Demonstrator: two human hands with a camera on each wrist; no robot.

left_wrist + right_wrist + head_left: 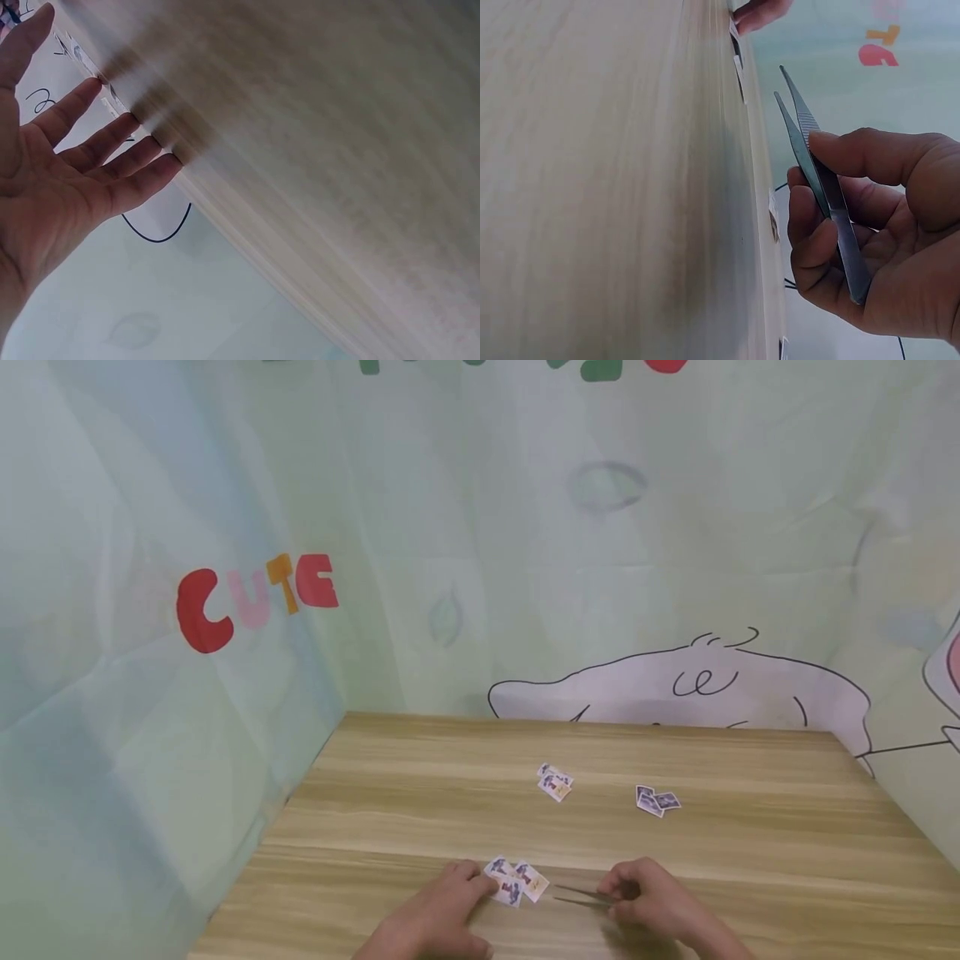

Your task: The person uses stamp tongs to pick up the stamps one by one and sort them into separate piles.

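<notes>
Metal tweezers [832, 191] are held between the thumb and curled fingers of my right hand [651, 900], their two tips apart with nothing between them. In the head view the tweezers [583, 895] point left, at a small pile of overlapping picture cards [531, 881]. My left hand [442, 910] lies at the left side of that pile, its index fingertip touching a card edge. The left wrist view shows the left hand [82, 165] with its fingers spread and fairly straight, fingertips on the tabletop.
Farther back on the wooden table [420, 793] lies a second pile of similar cards [556, 783]. To its right is a group of darker cards [656, 802]. A printed cloth backdrop [450, 568] stands behind the table and along its sides.
</notes>
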